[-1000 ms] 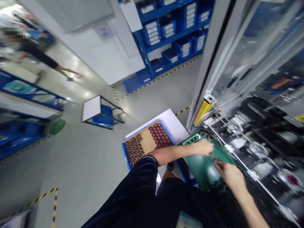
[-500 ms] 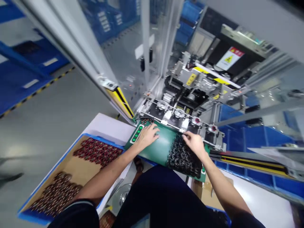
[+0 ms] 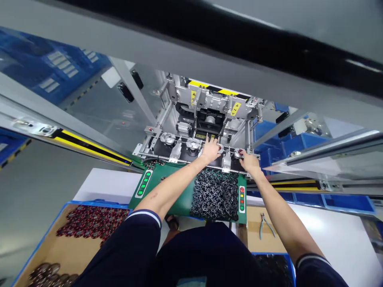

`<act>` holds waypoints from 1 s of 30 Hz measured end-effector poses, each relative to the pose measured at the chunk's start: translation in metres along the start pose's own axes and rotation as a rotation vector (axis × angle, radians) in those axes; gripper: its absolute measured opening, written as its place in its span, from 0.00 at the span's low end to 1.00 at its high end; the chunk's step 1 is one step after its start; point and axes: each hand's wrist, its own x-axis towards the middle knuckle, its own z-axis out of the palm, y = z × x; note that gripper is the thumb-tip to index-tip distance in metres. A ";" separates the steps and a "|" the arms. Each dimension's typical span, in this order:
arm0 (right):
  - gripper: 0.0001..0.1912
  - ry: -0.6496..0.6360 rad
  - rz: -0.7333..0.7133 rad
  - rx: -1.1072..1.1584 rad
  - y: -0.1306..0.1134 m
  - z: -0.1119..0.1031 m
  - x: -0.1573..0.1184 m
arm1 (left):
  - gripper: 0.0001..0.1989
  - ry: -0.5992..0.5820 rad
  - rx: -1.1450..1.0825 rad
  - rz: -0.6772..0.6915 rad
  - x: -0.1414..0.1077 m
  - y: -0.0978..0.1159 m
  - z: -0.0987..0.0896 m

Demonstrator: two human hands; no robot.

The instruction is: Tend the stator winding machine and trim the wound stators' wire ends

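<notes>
Both hands are stretched past the green tray [image 3: 179,195] of metal rings [image 3: 216,194]. The left hand [image 3: 211,150] is laid half-open on a machine fixture [image 3: 220,150]; the right hand [image 3: 249,162] is pinched on a red-wound part [image 3: 240,152].

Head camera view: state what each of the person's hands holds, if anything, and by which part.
The left hand and right hand each rest on a round part at the machine's fixture row; whether either grips anything cannot be told.

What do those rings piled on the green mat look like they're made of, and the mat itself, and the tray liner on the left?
Rings: likely metal, silvery grey with bright glints on their rims; bare or plated I cannot tell.
Mat: smooth, matte dark green, with no glare; looks like rubber or plastic sheet, uncertain which.
Liner: flat dull brown, probably cardboard, inside a blue tray that looks like moulded plastic.
</notes>
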 end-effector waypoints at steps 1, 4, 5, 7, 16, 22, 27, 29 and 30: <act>0.27 -0.029 -0.003 0.008 0.000 -0.002 0.005 | 0.23 -0.022 0.020 -0.015 0.003 0.001 0.003; 0.22 -0.155 -0.008 0.038 0.000 -0.010 0.019 | 0.22 -0.078 0.055 -0.043 0.007 0.003 0.009; 0.20 -0.198 -0.010 0.043 -0.001 -0.012 0.023 | 0.21 -0.091 0.062 -0.048 0.008 0.004 0.009; 0.18 -0.262 -0.008 0.039 -0.004 -0.016 0.028 | 0.20 -0.099 0.069 -0.052 0.009 0.008 0.005; 0.21 -0.131 -0.101 -0.014 -0.002 -0.060 -0.002 | 0.24 0.092 -0.007 0.067 -0.031 0.007 -0.081; 0.16 0.172 -0.604 0.270 -0.053 0.004 -0.128 | 0.19 -0.097 -0.090 -0.011 -0.194 -0.059 -0.076; 0.07 -0.126 -0.686 0.449 -0.189 0.097 -0.196 | 0.11 -0.314 -0.098 -0.263 -0.317 -0.092 -0.012; 0.15 -0.170 -0.622 0.426 -0.235 0.123 -0.189 | 0.10 -0.331 -0.104 -0.366 -0.338 -0.095 0.014; 0.20 -0.175 -0.589 0.415 -0.253 0.133 -0.181 | 0.10 -0.328 -0.113 -0.410 -0.343 -0.096 0.026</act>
